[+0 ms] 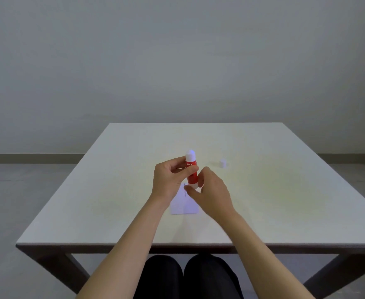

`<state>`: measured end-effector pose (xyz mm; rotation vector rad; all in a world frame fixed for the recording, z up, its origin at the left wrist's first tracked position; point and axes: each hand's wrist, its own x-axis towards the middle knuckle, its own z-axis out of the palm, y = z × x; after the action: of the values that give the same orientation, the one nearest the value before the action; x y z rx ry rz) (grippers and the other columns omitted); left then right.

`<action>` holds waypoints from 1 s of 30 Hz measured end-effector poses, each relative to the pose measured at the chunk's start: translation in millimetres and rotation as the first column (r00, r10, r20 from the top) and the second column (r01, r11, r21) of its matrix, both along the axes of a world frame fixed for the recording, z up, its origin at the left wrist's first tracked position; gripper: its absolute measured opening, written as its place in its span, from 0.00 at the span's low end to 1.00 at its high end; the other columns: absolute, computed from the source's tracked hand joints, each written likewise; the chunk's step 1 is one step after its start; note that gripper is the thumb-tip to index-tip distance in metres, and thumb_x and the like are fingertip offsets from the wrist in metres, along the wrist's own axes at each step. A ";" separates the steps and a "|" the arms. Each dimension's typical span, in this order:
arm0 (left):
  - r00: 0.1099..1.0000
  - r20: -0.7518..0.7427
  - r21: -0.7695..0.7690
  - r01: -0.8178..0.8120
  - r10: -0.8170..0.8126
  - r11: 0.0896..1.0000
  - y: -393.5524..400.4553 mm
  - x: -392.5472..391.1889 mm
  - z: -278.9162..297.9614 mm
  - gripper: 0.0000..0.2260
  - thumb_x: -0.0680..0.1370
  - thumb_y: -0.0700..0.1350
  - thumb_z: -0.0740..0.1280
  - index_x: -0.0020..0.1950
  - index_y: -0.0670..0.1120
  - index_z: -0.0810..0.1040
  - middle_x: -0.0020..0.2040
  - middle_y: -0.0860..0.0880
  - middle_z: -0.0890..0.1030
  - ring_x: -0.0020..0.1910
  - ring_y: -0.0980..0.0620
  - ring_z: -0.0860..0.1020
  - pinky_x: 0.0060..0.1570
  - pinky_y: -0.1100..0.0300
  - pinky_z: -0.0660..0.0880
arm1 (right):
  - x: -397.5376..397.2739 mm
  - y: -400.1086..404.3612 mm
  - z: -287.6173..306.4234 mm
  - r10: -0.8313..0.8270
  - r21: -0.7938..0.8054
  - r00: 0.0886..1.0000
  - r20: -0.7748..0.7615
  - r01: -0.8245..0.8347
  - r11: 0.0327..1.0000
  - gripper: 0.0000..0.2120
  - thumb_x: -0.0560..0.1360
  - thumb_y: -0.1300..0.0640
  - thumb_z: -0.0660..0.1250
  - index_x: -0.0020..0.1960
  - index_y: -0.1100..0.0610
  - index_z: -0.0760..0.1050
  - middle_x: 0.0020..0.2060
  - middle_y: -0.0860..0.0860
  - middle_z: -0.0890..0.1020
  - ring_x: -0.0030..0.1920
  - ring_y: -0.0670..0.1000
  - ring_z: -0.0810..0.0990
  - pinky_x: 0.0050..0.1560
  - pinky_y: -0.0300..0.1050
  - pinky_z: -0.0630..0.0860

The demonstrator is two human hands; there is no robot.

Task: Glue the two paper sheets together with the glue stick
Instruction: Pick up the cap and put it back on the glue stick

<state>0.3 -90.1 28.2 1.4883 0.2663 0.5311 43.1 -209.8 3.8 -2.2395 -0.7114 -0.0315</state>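
A red glue stick (191, 172) with a white top is held upright above the table's middle. My left hand (170, 180) grips its upper body between thumb and fingers. My right hand (211, 190) pinches the white base at the bottom of the stick. The glue's white tip is exposed at the top. Beneath my hands lies white paper (182, 205) flat on the table, partly hidden by both hands; a faint seam suggests two sheets side by side. A small white cap (223, 163) stands apart on the table to the right.
The white table (285, 201) has a dark frame and legs; its near edge runs just above my knees. A plain grey wall and grey floor lie beyond the far edge.
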 end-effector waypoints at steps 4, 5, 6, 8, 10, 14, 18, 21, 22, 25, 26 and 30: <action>0.992 -0.008 0.012 0.126 -0.125 0.992 7.8 -3.0 8.4 0.05 0.70 0.41 0.74 0.44 0.48 0.86 0.43 0.49 0.87 0.46 0.54 0.84 0.45 0.69 0.76 | 20.9 -19.5 13.2 0.498 0.297 0.692 -0.522 -0.400 0.867 0.13 0.78 0.51 0.63 0.62 0.53 0.71 0.56 0.49 0.80 0.44 0.49 0.83 0.43 0.41 0.78; 0.989 -0.006 0.013 0.149 -0.149 0.989 8.5 -3.4 10.3 0.05 0.70 0.41 0.73 0.45 0.47 0.86 0.44 0.49 0.87 0.46 0.53 0.84 0.45 0.69 0.76 | 24.8 -23.1 12.5 0.571 0.367 0.599 -0.562 -0.438 0.821 0.15 0.80 0.53 0.61 0.65 0.55 0.71 0.57 0.51 0.81 0.45 0.50 0.83 0.46 0.42 0.79; 0.985 -0.003 0.011 0.173 -0.173 0.985 9.3 -3.5 11.9 0.05 0.71 0.40 0.72 0.45 0.47 0.86 0.44 0.49 0.87 0.46 0.53 0.84 0.45 0.70 0.76 | 27.6 -25.9 11.6 0.616 0.427 0.536 -0.577 -0.445 0.787 0.16 0.80 0.54 0.60 0.66 0.57 0.71 0.58 0.53 0.82 0.46 0.52 0.83 0.47 0.43 0.79; 0.975 0.002 0.001 0.222 -0.222 0.975 10.5 -4.4 12.5 0.06 0.73 0.39 0.71 0.45 0.48 0.86 0.45 0.48 0.87 0.47 0.51 0.84 0.46 0.70 0.76 | 30.2 -29.3 10.2 0.647 0.483 0.500 -0.575 -0.431 0.762 0.16 0.80 0.55 0.61 0.65 0.59 0.74 0.56 0.57 0.84 0.44 0.53 0.83 0.47 0.42 0.79; 0.969 0.002 -0.002 0.247 -0.247 0.969 11.6 -5.4 11.5 0.06 0.72 0.39 0.71 0.45 0.48 0.86 0.45 0.48 0.87 0.48 0.50 0.85 0.46 0.68 0.77 | 28.8 -28.8 9.2 0.604 0.440 0.589 -0.537 -0.415 0.796 0.12 0.78 0.55 0.65 0.59 0.58 0.78 0.51 0.55 0.86 0.40 0.52 0.84 0.44 0.39 0.78; 0.986 0.008 0.000 0.164 -0.164 0.986 11.0 -4.1 10.1 0.07 0.69 0.39 0.74 0.43 0.49 0.86 0.44 0.48 0.87 0.47 0.51 0.84 0.48 0.66 0.76 | 15.7 -10.8 5.0 0.247 0.287 0.908 -0.338 -0.150 0.946 0.07 0.69 0.54 0.75 0.40 0.56 0.78 0.32 0.48 0.85 0.27 0.47 0.82 0.35 0.41 0.73; 0.988 0.016 0.014 0.154 -0.154 0.988 12.7 -2.3 13.8 0.07 0.69 0.39 0.75 0.43 0.49 0.85 0.44 0.48 0.87 0.48 0.51 0.84 0.50 0.64 0.76 | 0.8 3.8 0.7 0.051 0.257 0.964 -0.261 0.019 0.966 0.19 0.67 0.49 0.76 0.36 0.54 0.66 0.30 0.48 0.75 0.20 0.46 0.73 0.26 0.35 0.69; 0.982 0.033 0.016 0.188 -0.188 0.982 16.1 -3.7 17.7 0.06 0.70 0.38 0.74 0.43 0.48 0.85 0.44 0.48 0.87 0.47 0.51 0.84 0.48 0.67 0.77 | 9.6 -8.0 10.7 0.272 0.293 0.877 -0.397 -0.159 0.943 0.15 0.69 0.48 0.73 0.43 0.55 0.71 0.39 0.51 0.79 0.24 0.47 0.76 0.37 0.44 0.75; 0.980 0.038 0.012 0.194 -0.194 0.981 17.3 -4.2 18.8 0.06 0.70 0.38 0.73 0.43 0.49 0.85 0.43 0.48 0.87 0.46 0.51 0.84 0.47 0.67 0.78 | 14.2 -14.2 14.7 0.406 0.352 0.779 -0.478 -0.254 0.901 0.13 0.72 0.49 0.71 0.49 0.55 0.73 0.43 0.51 0.80 0.28 0.49 0.77 0.40 0.46 0.76; 0.976 0.040 -0.002 0.213 -0.213 0.977 20.0 -6.1 19.0 0.07 0.71 0.38 0.72 0.42 0.50 0.86 0.43 0.47 0.87 0.47 0.49 0.84 0.51 0.61 0.79 | 24.7 -27.8 19.0 0.659 0.534 0.486 -0.574 -0.387 0.751 0.13 0.78 0.53 0.64 0.61 0.53 0.76 0.48 0.54 0.82 0.34 0.53 0.79 0.43 0.43 0.78; 0.972 0.043 -0.008 0.231 -0.231 0.973 20.2 -6.9 18.7 0.06 0.72 0.39 0.72 0.42 0.50 0.86 0.44 0.47 0.87 0.48 0.48 0.84 0.52 0.59 0.78 | 26.1 -29.0 19.5 0.680 0.564 0.460 -0.571 -0.382 0.732 0.13 0.79 0.54 0.63 0.61 0.55 0.77 0.47 0.54 0.83 0.34 0.52 0.79 0.43 0.42 0.78; 0.960 0.067 -0.023 0.273 -0.271 0.962 18.9 -8.3 17.6 0.06 0.71 0.39 0.72 0.43 0.49 0.86 0.43 0.47 0.87 0.47 0.47 0.84 0.49 0.61 0.79 | 27.7 -27.6 16.8 0.671 0.604 0.486 -0.560 -0.315 0.732 0.12 0.73 0.54 0.68 0.53 0.60 0.81 0.40 0.54 0.85 0.30 0.50 0.79 0.39 0.40 0.78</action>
<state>-8.0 -71.2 45.9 1.4454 0.0184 0.3500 70.9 -237.4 20.6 -1.3123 -0.7583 0.9285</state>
